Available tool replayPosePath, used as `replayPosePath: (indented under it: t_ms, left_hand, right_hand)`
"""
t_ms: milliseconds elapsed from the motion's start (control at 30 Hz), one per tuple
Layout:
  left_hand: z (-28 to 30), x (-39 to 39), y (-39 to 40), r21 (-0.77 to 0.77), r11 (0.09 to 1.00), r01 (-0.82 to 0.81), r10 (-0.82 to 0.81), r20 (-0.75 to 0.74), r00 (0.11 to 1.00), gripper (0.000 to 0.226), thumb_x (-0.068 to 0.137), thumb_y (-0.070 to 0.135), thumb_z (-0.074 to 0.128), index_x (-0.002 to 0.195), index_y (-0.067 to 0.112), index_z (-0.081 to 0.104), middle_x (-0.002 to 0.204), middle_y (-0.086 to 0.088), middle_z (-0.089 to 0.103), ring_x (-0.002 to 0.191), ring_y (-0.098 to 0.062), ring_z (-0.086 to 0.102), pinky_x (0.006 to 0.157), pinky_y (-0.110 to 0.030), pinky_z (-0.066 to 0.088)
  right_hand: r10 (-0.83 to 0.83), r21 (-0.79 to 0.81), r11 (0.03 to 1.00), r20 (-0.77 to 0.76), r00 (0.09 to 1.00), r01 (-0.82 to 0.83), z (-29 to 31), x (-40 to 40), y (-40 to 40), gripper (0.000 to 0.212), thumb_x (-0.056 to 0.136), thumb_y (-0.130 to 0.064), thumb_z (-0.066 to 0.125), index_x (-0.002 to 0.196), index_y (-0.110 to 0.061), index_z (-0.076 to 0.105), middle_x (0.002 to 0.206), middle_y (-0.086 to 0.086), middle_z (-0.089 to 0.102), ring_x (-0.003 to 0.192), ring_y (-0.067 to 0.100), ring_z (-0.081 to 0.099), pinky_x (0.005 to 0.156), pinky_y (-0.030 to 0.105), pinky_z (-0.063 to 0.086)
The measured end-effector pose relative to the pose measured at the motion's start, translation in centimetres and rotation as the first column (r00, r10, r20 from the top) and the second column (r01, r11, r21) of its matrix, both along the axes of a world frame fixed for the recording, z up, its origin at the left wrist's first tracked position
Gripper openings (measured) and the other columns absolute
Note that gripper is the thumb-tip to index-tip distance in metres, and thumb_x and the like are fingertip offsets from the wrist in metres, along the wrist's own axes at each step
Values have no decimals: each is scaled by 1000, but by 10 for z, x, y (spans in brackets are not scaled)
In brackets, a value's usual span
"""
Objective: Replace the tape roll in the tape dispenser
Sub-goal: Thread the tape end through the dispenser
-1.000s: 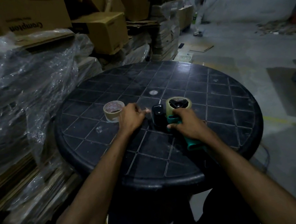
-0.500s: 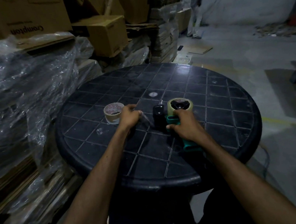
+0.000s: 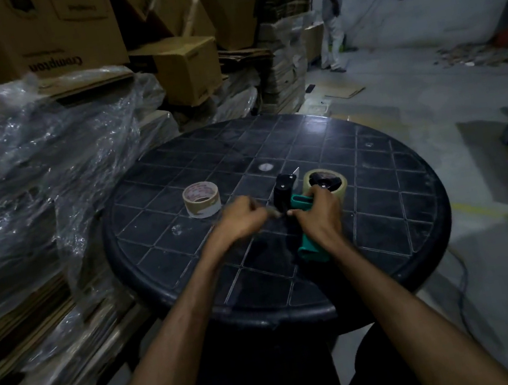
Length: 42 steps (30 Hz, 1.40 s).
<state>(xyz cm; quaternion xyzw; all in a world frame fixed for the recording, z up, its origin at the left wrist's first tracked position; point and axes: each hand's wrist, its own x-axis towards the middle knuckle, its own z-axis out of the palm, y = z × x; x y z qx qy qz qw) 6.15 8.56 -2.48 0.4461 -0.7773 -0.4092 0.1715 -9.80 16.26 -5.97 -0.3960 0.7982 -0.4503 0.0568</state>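
The right hand (image 3: 318, 215) gripped the green tape dispenser (image 3: 309, 226) on the round table (image 3: 381, 205); the blurred left hand (image 3: 243, 219) pinched something thin, the spare tape roll (image 3: 202, 199) lying just beyond it.

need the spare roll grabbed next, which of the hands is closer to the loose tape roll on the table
Left. The left hand sits just right of the loose tape roll; the right hand is farther right, gripping the tape dispenser.

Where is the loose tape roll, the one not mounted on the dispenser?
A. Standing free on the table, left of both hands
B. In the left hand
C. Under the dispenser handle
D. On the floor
A: the loose tape roll sits on the table, beyond and left of the left hand, untouched.
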Motion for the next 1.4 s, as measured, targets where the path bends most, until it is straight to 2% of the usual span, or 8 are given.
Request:
replayPosePath:
  t_ms: [67,233,500,700,867,1000,1133,1400]
  left_hand:
    - [3,-4,12,194,967,165,-184,81,980,40,81,49,84,92,12,74,87,-5,74,79,-14,71,72,-30,63]
    - [2,-11,-2,-185,982,-47,67,100,993,58,82,33,87,130,16,59,104,-6,74,93,-21,70,71,-33,55]
    - [-19,17,-37,-627,719,-299,333,-67,941,17,83,-13,59,90,-3,69,86,-17,69,85,-31,65,84,-50,56]
    - [-1,3,-1,-297,941,-161,166,-7,986,12,79,16,59,75,6,64,68,-10,65,61,-22,56,60,-36,45]
    - [17,-8,30,-722,634,-278,315,-87,945,45,85,14,70,125,8,52,136,-21,41,123,-40,47,95,-54,47]
    - [38,-5,18,-578,772,-264,201,-172,964,30,89,13,67,118,9,60,127,-16,51,115,-32,51,96,-47,49]
    - [30,-18,23,-248,968,41,-21,85,996,14,87,20,69,89,9,77,83,-9,76,80,-22,69,71,-34,55]
    - [-13,-51,19,-10,988,152,-148,176,973,34,80,38,81,97,9,75,92,-6,77,79,-17,70,67,-31,55]
  right_hand:
    - [-34,-8,999,63,997,34,3,0,-2,40,73,-22,91,103,-9,69,104,11,75,94,24,68,78,35,57]
    - [-48,12,999,110,993,47,6,-2,0,39,74,-25,91,104,-10,70,103,10,76,89,21,68,72,33,55]
    - [9,51,999,-3,1000,-9,6,-2,2,40,80,-27,86,110,-7,67,110,13,74,100,27,71,85,42,60]
    - [-25,5,1000,-35,999,25,5,0,3,43,75,-28,91,105,-6,67,104,12,75,95,26,72,77,38,60]
    - [-33,-16,999,-44,998,33,3,1,5,40,75,-29,91,99,-10,65,98,8,73,87,21,69,66,32,55]
    - [-29,-23,999,-48,998,28,2,-1,6,41,75,-30,91,100,-10,66,97,8,74,84,19,68,62,27,47]
    - [-40,-1,999,-41,998,40,4,0,5,41,77,-35,86,100,-8,67,96,10,74,87,25,70,67,32,53]
    - [84,-55,996,148,985,-76,5,-18,14,31,93,-7,54,117,-13,73,116,10,75,104,22,69,91,36,57]
